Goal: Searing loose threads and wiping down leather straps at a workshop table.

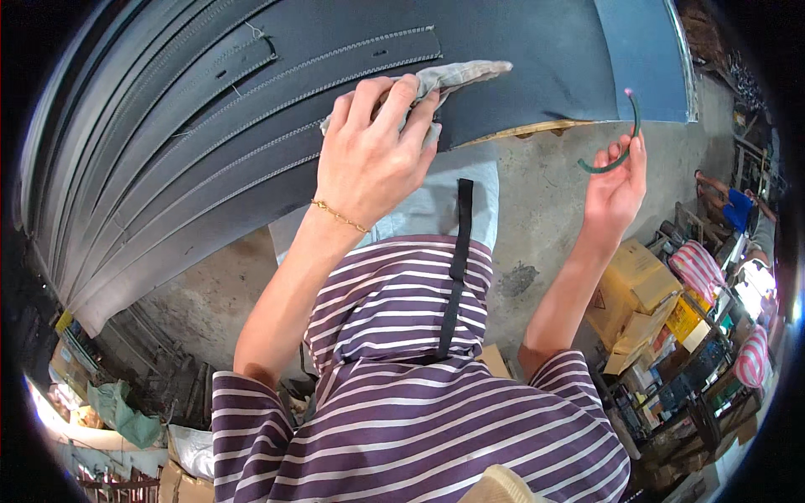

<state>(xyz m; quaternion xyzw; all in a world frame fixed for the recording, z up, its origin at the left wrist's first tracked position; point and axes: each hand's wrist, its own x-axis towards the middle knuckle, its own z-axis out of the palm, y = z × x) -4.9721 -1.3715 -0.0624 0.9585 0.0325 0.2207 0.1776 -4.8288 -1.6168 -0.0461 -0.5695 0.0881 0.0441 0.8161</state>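
My left hand (373, 142) is closed over a crumpled grey rag (465, 75), pressing it down on the dark table near its front edge. Around and beyond that hand lie several long dark stitched straps (352, 60), like belts, side by side, with square ends and small slots. A few loose thread ends stick up from them. Off to the right, above the floor, my right hand (616, 180) pinches a thin, curved dark green piece (635, 117). It looks like a length of mosquito coil, its upper tip pinkish and bright.
The dark tabletop (528, 59) curves across the front, with a worn edge and a bluish sheet (646, 59) at right. Cardboard boxes (629, 293), striped bags (698, 270) and clutter stand at right. A green bag (126, 411) lies lower left. Another person (738, 205) is at far right.
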